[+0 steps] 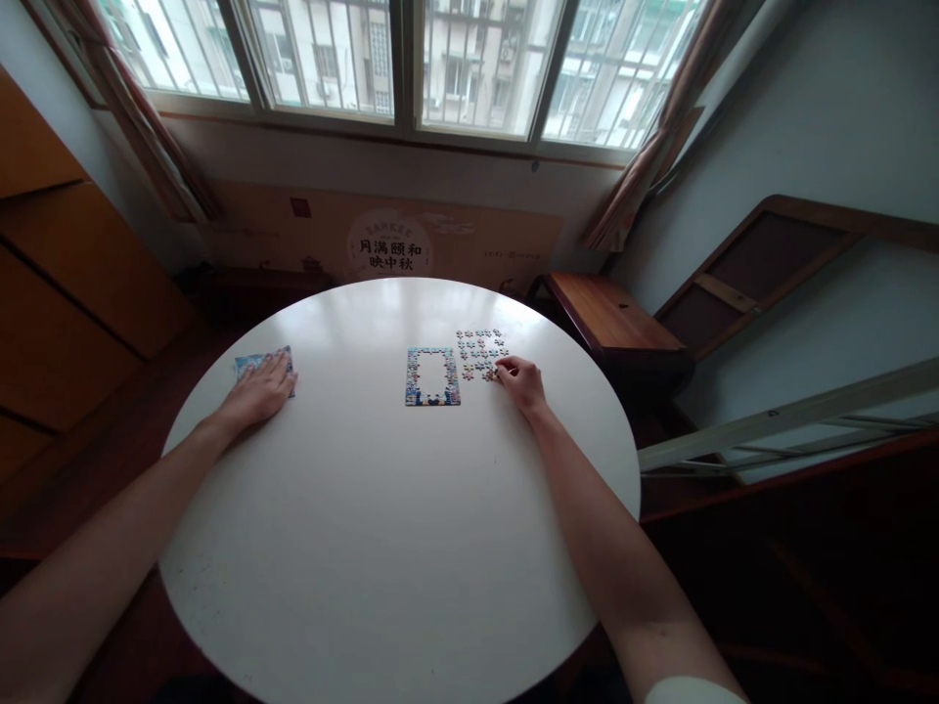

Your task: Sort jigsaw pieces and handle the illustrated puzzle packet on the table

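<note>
On the left of the table, my left hand (262,385) lies flat with stretched fingers on a blue printed sheet (245,364), covering most of it. My right hand (521,380) is at the lower right edge of several loose jigsaw pieces (482,343), its thumb and fingers pinched together at one of them. Whether that piece is lifted off the table is too small to tell. Just left of the loose pieces lies a puzzle border (433,399), a joined rectangle of colourful pieces around an open middle where the white tabletop shows.
A round white table (381,508) carries everything. Beyond it stand a long printed cardboard panel (469,230) and barred windows (476,68). A wooden side table (608,311) is at the right, near a pale metal rail (778,416). Orange-brown cabinets (66,293) stand at the left.
</note>
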Motion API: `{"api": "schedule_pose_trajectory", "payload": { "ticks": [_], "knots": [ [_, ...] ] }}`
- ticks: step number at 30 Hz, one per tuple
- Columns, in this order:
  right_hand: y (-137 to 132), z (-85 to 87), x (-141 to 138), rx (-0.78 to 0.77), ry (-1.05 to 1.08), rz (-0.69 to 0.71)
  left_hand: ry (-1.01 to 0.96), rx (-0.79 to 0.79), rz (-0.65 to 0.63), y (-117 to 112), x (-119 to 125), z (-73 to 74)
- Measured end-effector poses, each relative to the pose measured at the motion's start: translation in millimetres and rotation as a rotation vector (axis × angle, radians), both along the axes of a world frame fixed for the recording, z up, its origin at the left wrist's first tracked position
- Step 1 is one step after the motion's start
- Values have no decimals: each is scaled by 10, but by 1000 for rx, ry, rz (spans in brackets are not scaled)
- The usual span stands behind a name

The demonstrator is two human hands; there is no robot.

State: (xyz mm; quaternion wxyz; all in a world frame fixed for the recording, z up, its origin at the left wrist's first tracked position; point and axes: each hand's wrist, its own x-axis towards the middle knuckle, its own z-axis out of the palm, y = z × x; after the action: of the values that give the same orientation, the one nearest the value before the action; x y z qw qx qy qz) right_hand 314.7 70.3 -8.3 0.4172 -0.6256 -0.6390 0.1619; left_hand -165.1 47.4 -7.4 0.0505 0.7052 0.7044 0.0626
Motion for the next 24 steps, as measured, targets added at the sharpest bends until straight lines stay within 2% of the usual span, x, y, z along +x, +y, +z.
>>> {"api": "schedule_pose_trajectory", "payload": {
  "ticks": [3, 7, 9, 14, 17, 20, 22, 24],
  "knots": [
    [3, -5, 1, 2, -2, -3, -97, 31, -28, -139, 91, 102],
    [3, -5, -4, -6, 0, -4, -124, 1, -110, -335, -34, 207],
    [1, -2, -7, -1, -2, -5, -106, 3, -173, -394, -153, 210],
    [-9, 8, -15, 0, 6, -1, -94, 63, -173, -443, -309, 145],
    [-13, 16, -18, 0, 6, -2, -85, 56, -103, -467, -241, 153],
    [-20, 29, -22, -3, 6, -5, -121, 134, 39, -487, -62, 234],
    [-27, 38, -25, -4, 4, -11, -267, 181, 199, -474, 95, 311],
    [-30, 43, -27, -4, 5, -13, -597, 273, 346, -439, 261, 382]
  ]
}}
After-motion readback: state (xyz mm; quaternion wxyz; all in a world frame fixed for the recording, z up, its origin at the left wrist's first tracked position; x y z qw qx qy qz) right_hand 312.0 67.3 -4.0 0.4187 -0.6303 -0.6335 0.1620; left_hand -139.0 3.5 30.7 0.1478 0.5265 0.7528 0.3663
